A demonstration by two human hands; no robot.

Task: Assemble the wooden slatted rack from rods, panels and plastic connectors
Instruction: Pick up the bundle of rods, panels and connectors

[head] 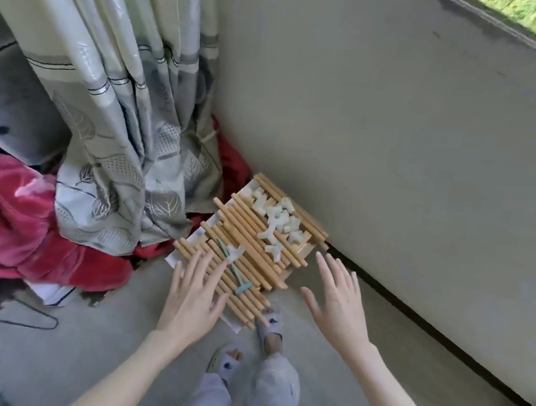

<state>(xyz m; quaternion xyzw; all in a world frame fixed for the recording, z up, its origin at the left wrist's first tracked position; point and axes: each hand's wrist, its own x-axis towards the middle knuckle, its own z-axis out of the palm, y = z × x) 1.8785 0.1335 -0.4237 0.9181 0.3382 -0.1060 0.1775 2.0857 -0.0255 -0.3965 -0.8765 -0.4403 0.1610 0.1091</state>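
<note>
A pile of wooden rods (249,234) lies on the floor in the corner by the wall, stacked over flat wooden panels (305,248). Several white plastic connectors (278,221) sit on top at the far end. A small teal mallet (234,269) lies across the rods near me. My left hand (192,298) reaches out with fingers spread over the near left end of the rods; I cannot tell if it touches them. My right hand (337,302) hovers open to the right of the pile, holding nothing.
A grey wall (401,151) runs along the right with a dark skirting line. A patterned curtain (126,135) hangs to the left of the pile, with red cloth (21,223) bunched beneath it. My slippered feet (269,331) stand just before the pile. White paper lies under the rods.
</note>
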